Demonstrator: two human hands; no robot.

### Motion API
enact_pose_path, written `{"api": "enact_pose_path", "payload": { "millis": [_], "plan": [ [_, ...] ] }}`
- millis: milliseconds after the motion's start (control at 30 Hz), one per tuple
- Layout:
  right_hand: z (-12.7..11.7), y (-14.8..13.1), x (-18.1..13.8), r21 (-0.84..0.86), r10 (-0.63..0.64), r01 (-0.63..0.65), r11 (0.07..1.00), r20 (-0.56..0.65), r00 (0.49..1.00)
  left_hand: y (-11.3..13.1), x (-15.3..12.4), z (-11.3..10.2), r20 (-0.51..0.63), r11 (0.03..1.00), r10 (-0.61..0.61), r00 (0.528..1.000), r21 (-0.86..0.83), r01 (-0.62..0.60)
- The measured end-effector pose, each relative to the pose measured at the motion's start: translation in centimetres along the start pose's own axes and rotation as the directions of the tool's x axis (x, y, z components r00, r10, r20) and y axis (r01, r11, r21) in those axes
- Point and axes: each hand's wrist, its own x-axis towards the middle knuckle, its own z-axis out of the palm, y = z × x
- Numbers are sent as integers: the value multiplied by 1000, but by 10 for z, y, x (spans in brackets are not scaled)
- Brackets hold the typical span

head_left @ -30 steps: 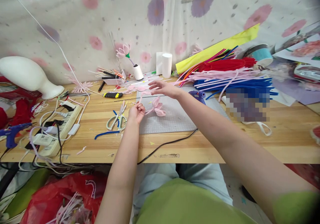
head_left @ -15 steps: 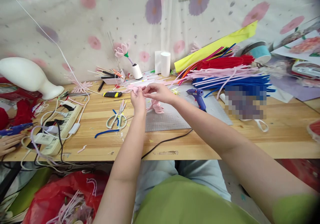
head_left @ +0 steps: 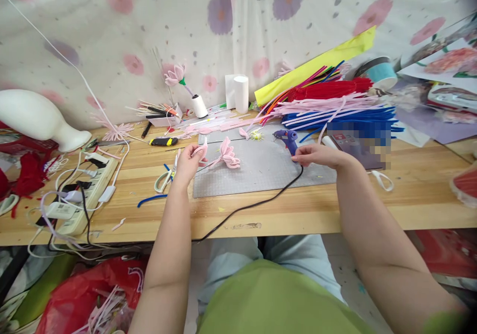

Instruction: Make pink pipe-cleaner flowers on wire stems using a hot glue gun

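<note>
My left hand (head_left: 187, 162) is closed on the stem of a pink pipe-cleaner flower (head_left: 227, 155), with a loose pink petal pinched at its fingertips; the flower head hangs over the grey cutting mat (head_left: 261, 175). My right hand (head_left: 318, 155) has reached to the right and its fingers curl at the handle of the blue glue gun (head_left: 286, 139), which lies on the mat. The gun's black cord (head_left: 249, 206) runs off the front edge of the table.
Scissors (head_left: 166, 175) lie left of my left hand, a yellow-black utility knife (head_left: 163, 141) behind them. A power strip (head_left: 87, 187) with tangled cables sits at the left. Piles of pink, blue and red pipe cleaners (head_left: 335, 108) fill the back right. A red bag (head_left: 74, 294) lies under the table.
My hands met over the flower half a second ago; since then the right hand has swung right to the glue gun and the left hand has lowered with the flower.
</note>
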Motion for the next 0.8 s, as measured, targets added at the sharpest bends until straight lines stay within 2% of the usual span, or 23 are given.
{"api": "enact_pose_path", "payload": {
  "millis": [33,67,100,133,200,233,300,400,467,533,633,700,800],
  "plan": [
    [-2,8,2,-40,17,-23,999,-162,987,-1,-3,2,-12,999,-7,1000,-32,6],
    [-1,13,7,-52,10,-29,998,-322,947,-3,-7,4,-24,997,-13,1000,-71,11],
    [1,16,12,-48,-8,-14,999,-431,903,-6,-10,7,-37,994,-21,999,-110,17],
    [5,16,19,-32,-28,15,999,-482,876,-10,-13,9,-55,989,-29,998,-145,21],
    [16,13,32,-12,-52,53,999,-491,870,-19,-17,12,-99,981,-45,994,-195,25],
    [21,10,38,-19,-38,33,999,-490,871,-24,-18,13,-118,977,-51,992,-212,25],
    [31,5,48,-30,56,-84,996,-523,851,-31,-19,14,-134,970,-58,989,-243,24],
    [37,4,57,13,194,-230,973,-587,786,-34,-18,15,-124,947,-67,990,-322,24],
    [36,2,58,141,226,-176,974,-613,757,-31,-19,17,-111,921,-85,990,-387,36],
    [33,-6,55,321,203,-2,947,-595,778,-26,-19,21,-87,897,-109,990,-437,61],
    [28,-33,41,491,14,255,833,-479,878,-17,-20,27,-60,878,-129,990,-472,86],
    [27,-55,32,514,-149,326,793,-355,923,-12,-20,31,-55,876,-130,990,-475,89],
    [33,-82,26,495,-278,363,790,-239,931,-5,-20,39,-37,886,-125,991,-453,95]
  ]
}}
